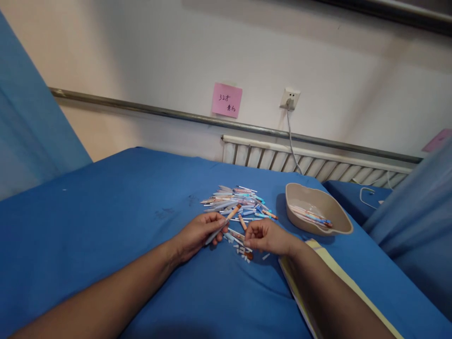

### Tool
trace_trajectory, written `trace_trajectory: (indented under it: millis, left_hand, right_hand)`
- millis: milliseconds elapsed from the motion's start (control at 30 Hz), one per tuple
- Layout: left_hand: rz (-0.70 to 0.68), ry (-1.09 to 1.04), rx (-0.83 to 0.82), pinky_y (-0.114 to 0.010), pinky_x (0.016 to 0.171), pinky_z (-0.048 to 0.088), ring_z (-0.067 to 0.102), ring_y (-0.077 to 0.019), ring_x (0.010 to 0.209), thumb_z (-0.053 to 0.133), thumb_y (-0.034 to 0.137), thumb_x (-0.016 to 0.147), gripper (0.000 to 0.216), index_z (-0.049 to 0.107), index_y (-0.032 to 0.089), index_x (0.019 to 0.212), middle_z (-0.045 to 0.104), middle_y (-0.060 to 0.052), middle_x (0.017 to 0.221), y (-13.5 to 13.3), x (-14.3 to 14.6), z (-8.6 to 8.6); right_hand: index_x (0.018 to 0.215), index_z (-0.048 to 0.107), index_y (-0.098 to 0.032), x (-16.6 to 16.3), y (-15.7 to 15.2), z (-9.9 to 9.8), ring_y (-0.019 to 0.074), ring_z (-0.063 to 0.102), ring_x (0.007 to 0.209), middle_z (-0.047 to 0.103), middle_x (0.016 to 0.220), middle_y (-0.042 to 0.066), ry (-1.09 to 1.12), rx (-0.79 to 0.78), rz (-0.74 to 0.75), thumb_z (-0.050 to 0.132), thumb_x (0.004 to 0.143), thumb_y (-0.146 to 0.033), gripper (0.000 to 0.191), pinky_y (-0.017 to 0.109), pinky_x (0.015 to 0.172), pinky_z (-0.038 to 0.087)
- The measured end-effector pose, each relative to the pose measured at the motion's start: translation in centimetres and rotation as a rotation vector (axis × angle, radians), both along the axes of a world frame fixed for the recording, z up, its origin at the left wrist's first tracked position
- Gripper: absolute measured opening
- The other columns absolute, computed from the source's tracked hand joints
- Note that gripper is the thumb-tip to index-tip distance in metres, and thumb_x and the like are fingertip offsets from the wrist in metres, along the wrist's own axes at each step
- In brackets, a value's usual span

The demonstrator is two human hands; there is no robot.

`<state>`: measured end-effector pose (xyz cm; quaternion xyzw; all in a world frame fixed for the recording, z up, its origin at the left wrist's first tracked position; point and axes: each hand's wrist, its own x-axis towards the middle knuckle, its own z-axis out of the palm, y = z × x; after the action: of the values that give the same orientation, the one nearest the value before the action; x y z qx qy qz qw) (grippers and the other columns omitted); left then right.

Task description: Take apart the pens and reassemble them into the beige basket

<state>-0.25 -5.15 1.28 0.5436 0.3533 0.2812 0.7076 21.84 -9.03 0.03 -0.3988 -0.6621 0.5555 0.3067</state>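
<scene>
My left hand (pixel 199 231) is closed around a slim pen (pixel 233 212) with a pale grey body and an orange-brown end, which points up and to the right. Beside it, my right hand (pixel 270 236) has its thumb and fingertips pinched together; whatever lies between them is too small or hidden to make out. Just beyond both hands, a loose heap of pens and pen parts (pixel 226 201) in white, grey, blue and orange covers the blue cloth. Small white pieces (pixel 243 252) lie scattered below and between the hands.
At the right stands a beige basin (pixel 341 222) with several pens (pixel 307 215) inside. A flat yellow-edged item (pixel 341 270) lies under my right forearm. Behind the blue-covered table (pixel 116 202) are a radiator (pixel 263 157), a metal rail and a wall socket (pixel 290 99) with a plugged-in cord.
</scene>
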Motion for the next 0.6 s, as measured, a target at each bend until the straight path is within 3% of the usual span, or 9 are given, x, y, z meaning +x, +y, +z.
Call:
trace_trajectory:
  millis: [67, 167, 333, 467, 600]
  left_hand:
    - [0.013, -0.017, -0.016, -0.018, 0.042, 0.035, 0.049, -0.0069, 0.047, 0.063, 0.040, 0.076, 0.028, 0.057, 0.013, 0.076, 0.056, 0.000, 0.063, 0.2, -0.1, -0.1]
    - [0.007, -0.014, -0.011, -0.017, 0.043, 0.034, 0.048, -0.0065, 0.047, 0.062, 0.040, 0.077, 0.027, 0.057, 0.013, 0.077, 0.056, 0.000, 0.063, 0.1, -0.2, -0.2]
    - [0.018, 0.007, 0.024, -0.017, 0.045, 0.036, 0.049, -0.0060, 0.050, 0.064, 0.038, 0.076, 0.026, 0.056, 0.013, 0.080, 0.057, 0.000, 0.067, -0.1, -0.2, -0.3]
    - [0.029, 0.021, 0.063, -0.017, 0.046, 0.037, 0.050, -0.0064, 0.052, 0.068, 0.036, 0.072, 0.028, 0.056, 0.014, 0.084, 0.058, 0.001, 0.069, 0.0, -0.2, -0.2]
    - [0.034, 0.061, 0.098, -0.018, 0.048, 0.039, 0.050, -0.0069, 0.052, 0.069, 0.039, 0.071, 0.030, 0.057, 0.014, 0.084, 0.059, 0.001, 0.069, 0.2, -0.3, -0.2]
  right_hand:
    - [0.069, 0.056, -0.018, 0.5, -0.1, -0.5, 0.0102, 0.055, 0.052, 0.063, 0.061, -0.002, -0.093, 0.009, 0.052, 0.066, 0.071, -0.033, 0.018, 0.020, 0.048, 0.039]
    - [0.070, 0.061, -0.020, 0.6, -0.3, -0.8, 0.0093, 0.051, 0.046, 0.062, 0.057, -0.004, -0.287, 0.171, 0.016, 0.069, 0.066, -0.029, 0.013, 0.019, 0.044, 0.032]
    - [0.074, 0.066, -0.021, -0.2, -1.3, 1.2, 0.0107, 0.051, 0.051, 0.064, 0.063, -0.002, -0.694, 0.472, 0.024, 0.067, 0.064, -0.024, 0.011, 0.021, 0.046, 0.027]
    - [0.078, 0.064, -0.020, -0.8, -1.7, 2.2, 0.0125, 0.053, 0.062, 0.066, 0.074, 0.000, -0.890, 0.518, 0.083, 0.058, 0.068, -0.022, 0.011, 0.022, 0.052, 0.029]
    - [0.076, 0.061, -0.019, -0.7, -1.3, 1.8, 0.0123, 0.052, 0.064, 0.064, 0.076, 0.001, -0.886, 0.519, 0.074, 0.055, 0.069, -0.018, 0.009, 0.022, 0.055, 0.030]
